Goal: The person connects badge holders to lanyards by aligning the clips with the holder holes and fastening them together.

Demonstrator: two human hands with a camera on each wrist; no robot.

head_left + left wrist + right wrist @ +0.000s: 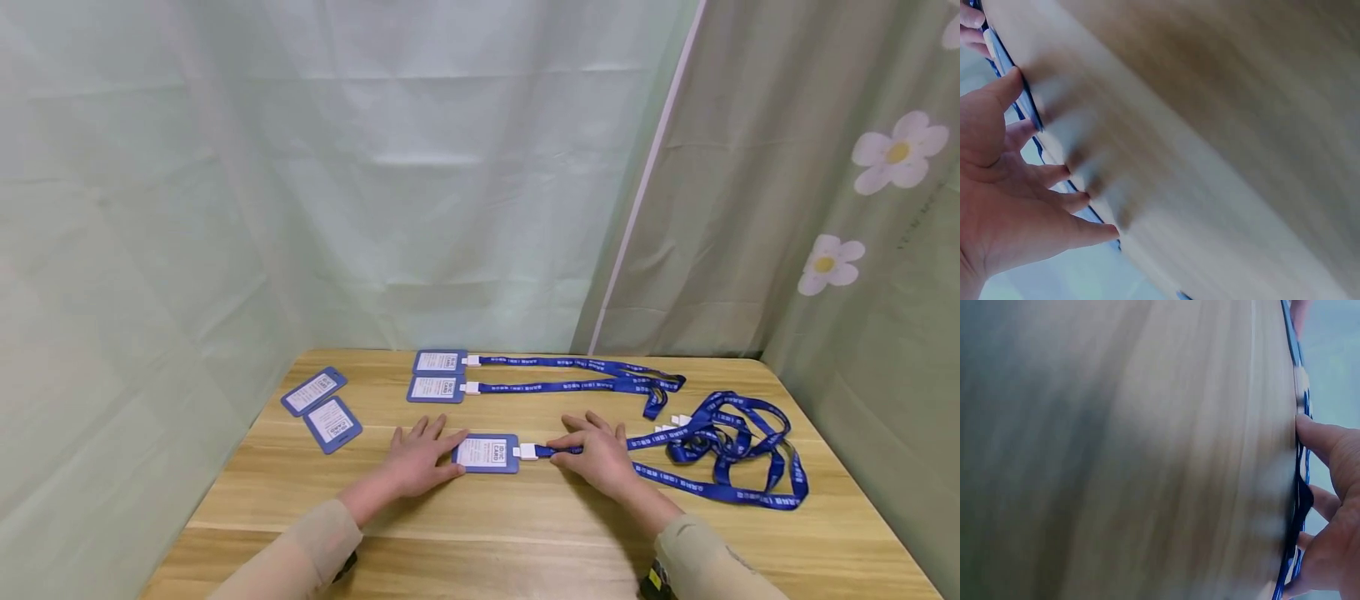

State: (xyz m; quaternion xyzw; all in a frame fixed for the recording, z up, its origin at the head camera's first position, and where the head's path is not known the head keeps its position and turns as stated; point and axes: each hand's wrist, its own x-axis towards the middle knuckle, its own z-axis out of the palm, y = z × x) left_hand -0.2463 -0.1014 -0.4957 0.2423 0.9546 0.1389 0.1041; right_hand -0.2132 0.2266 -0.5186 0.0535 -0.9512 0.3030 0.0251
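Observation:
A blue badge holder [486, 454] with a white ID card lies flat on the table, joined by a white clip [528, 452] to a blue lanyard [675, 481]. My left hand [418, 458] has its fingers spread, with thumb and index finger touching the holder's left corners. In the left wrist view, the other fingertips of that hand [1029, 187] rest on or near the tabletop. Just right of the clip, my right hand [600, 457] pinches the lanyard strap between thumb and index finger. Part of the strap is hidden under this hand.
Two badge holders with lanyards attached [437, 387] lie in parallel at the back. At the left are two loose badge holders [332, 423]. A tangled pile of blue lanyards [738, 433] with white clips lies at the right. Curtains [450, 208] hang around the wooden table [495, 533].

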